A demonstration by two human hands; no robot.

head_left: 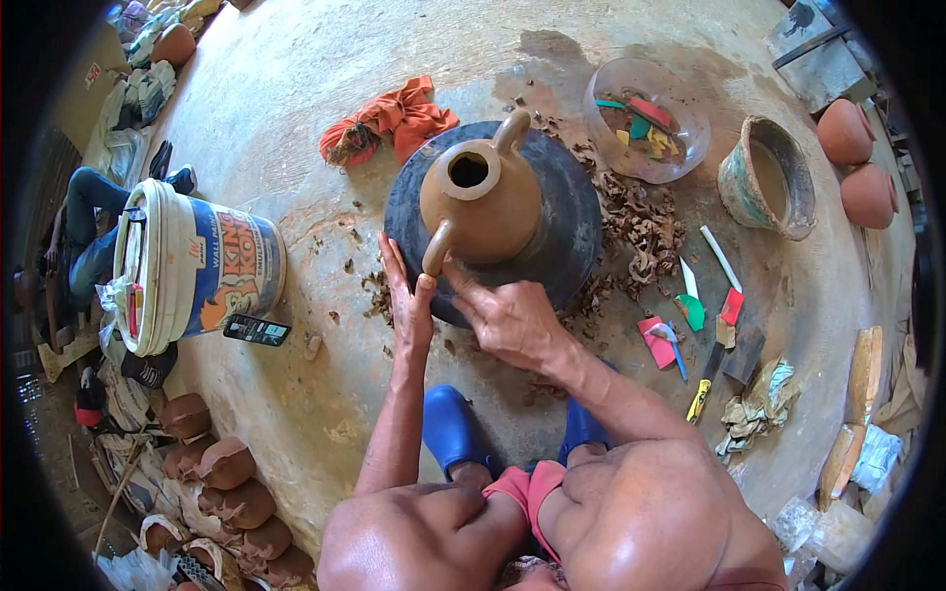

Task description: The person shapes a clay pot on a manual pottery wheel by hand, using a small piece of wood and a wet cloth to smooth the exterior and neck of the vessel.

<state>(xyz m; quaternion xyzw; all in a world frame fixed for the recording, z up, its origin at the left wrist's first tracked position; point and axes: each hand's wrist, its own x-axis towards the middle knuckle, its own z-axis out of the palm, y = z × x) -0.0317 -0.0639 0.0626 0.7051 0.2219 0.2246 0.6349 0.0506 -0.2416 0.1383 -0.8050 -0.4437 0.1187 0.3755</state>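
Note:
A brown clay jug (507, 217) with a round mouth and two looped handles stands on a dark round pottery wheel (576, 236). My left hand (409, 305) is beside the near handle (439, 248), its fingers stretched up along the wheel's left edge and its thumb close to the handle's lower end. My right hand (517, 323) reaches in from the other side, index finger extended to the jug wall by that handle, the remaining fingers loosely bent. No tool shows in either hand. The inner side of the near handle's base is partly hidden by my fingers.
Clay shavings (641, 231) lie right of the wheel, near a clear basin (601, 98) of coloured scraps and a crusted bucket (734, 182). Small tools and a yellow cutter (699, 401) lie nearer. At left are an orange cloth (404, 116), paint bucket (197, 266), phone (256, 330) and clay pots (227, 463).

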